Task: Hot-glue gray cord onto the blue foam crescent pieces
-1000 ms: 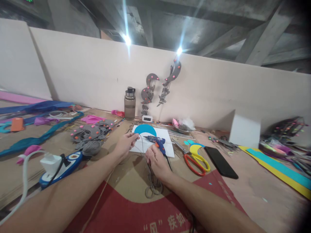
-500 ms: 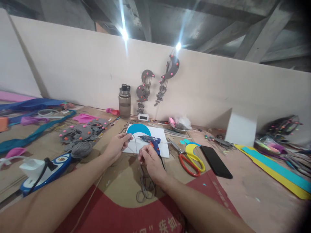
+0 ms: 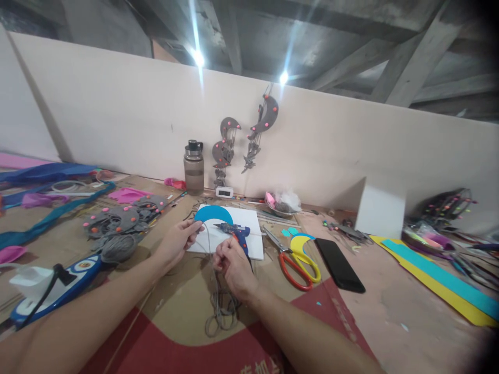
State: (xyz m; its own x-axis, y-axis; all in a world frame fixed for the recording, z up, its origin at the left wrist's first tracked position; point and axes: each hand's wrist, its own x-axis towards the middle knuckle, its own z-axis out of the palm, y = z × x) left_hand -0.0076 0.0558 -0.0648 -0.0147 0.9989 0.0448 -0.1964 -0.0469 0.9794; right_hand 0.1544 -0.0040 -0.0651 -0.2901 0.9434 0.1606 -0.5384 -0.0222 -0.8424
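Grey cord (image 3: 222,311) runs between my two hands and hangs in loose loops beneath the right one. With its fingertips pinched, my left hand (image 3: 179,243) holds the cord at the left tip of a blue crescent (image 3: 214,213). My right hand (image 3: 236,267) is closed on the cord a little lower and to the right. The crescent lies on a white board (image 3: 254,250). Behind my right hand, a blue glue gun (image 3: 242,238) rests on that board with its nozzle pointing left.
Red-and-yellow-handled scissors (image 3: 296,270) and a black phone (image 3: 339,265) lie to the right. A ball of grey yarn (image 3: 120,248) and a blue power strip (image 3: 58,285) are at left. A bottle (image 3: 194,169) stands by the wall.
The whole view has shifted, so things appear further left and slightly lower. Both hands keep their grip on the cord, with little change against the crescent.
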